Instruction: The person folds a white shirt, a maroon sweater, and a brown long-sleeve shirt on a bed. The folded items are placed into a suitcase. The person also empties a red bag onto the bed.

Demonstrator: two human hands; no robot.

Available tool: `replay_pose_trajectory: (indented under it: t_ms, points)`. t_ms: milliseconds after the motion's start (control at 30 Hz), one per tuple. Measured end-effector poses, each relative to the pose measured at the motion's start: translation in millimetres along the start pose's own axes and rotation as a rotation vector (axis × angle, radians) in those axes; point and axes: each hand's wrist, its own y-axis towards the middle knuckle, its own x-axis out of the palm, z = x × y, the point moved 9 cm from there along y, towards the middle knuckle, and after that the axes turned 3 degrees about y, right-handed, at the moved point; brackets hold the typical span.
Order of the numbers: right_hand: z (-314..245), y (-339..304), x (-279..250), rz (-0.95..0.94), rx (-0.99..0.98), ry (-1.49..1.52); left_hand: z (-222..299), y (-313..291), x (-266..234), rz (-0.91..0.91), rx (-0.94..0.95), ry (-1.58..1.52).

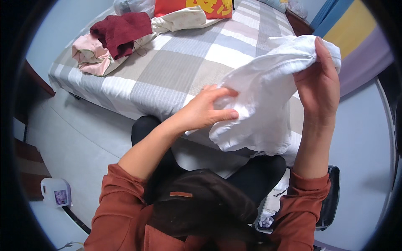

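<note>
I hold a white cloth (261, 96), a pillowcase-like piece with a zip along its top edge, up over the near edge of a bed. My right hand (318, 81) grips its upper right corner, fingers wrapped over the top. My left hand (207, 109) pinches the cloth's left side, thumb on the front. The cloth hangs bunched between both hands. Under it lies the bed (176, 67) with a grey, beige and white checked sheet.
A heap of clothes lies at the bed's far left: a dark red garment (121, 31), a pink one (90, 56), a cream one (180, 19). A red cushion (201, 6) lies behind. A white plastic jug (56, 192) stands on the floor left. A black basket (331, 201) sits by my right leg.
</note>
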Motion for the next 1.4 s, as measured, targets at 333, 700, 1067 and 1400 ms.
replay_pose_trajectory:
  t_ms: [333,700,1067,1400]
  points:
    - [-71,-21,-17,0.136,-0.199,-0.086,30,39,30,-0.263,0.048,-0.278]
    - [-142,-47,-69,0.533,-0.486,-0.136,76,43,-48,0.083,0.377,-0.012]
    - [-176,70,-61,0.346,-0.546,0.022,238,70,-246,0.884,0.678,1.536]
    - [67,-138,-175,0.729,0.079,-0.017,-43,-94,-141,0.353,0.313,1.097]
